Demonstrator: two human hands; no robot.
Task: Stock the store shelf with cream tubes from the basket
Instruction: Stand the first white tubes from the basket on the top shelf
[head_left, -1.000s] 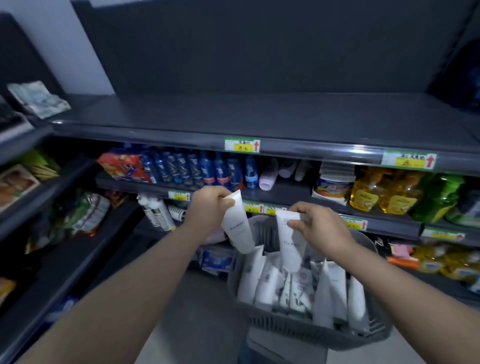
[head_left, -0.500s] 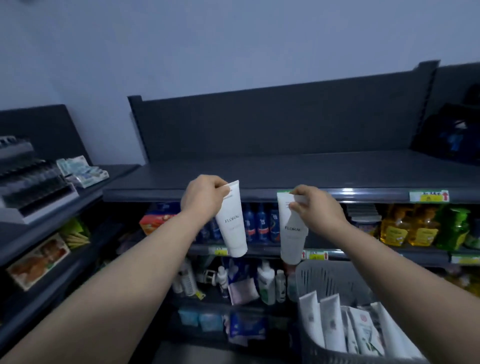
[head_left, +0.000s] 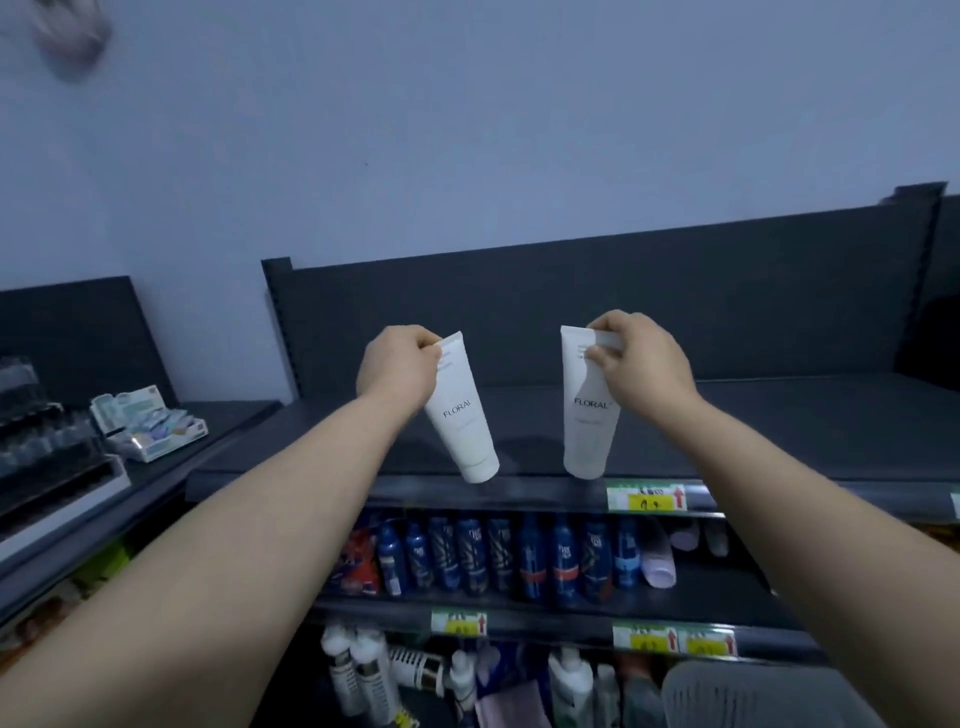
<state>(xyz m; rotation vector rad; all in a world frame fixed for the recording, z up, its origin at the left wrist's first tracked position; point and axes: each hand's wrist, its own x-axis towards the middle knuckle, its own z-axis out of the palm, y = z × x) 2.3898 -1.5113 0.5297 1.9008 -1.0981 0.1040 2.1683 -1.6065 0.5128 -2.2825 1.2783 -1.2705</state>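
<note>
Your left hand (head_left: 397, 366) pinches one tube (head_left: 461, 415), your right hand (head_left: 636, 361) another (head_left: 589, 410) (caps down), both above the top shelf (head_left: 779, 431) front edge, bare shelf behind.

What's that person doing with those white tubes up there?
A person is stocking a store shelf. The left hand pinches one white plastic cream tube marked FLORAL by its flat end, and the right hand pinches a second white FLORAL tube the same way. Both tubes hang cap-down over the front of the dark grey top shelf; no tubes show on it yet. The grey plastic basket is at the bottom right, and dark blue bottles line the shelf below.
</note>
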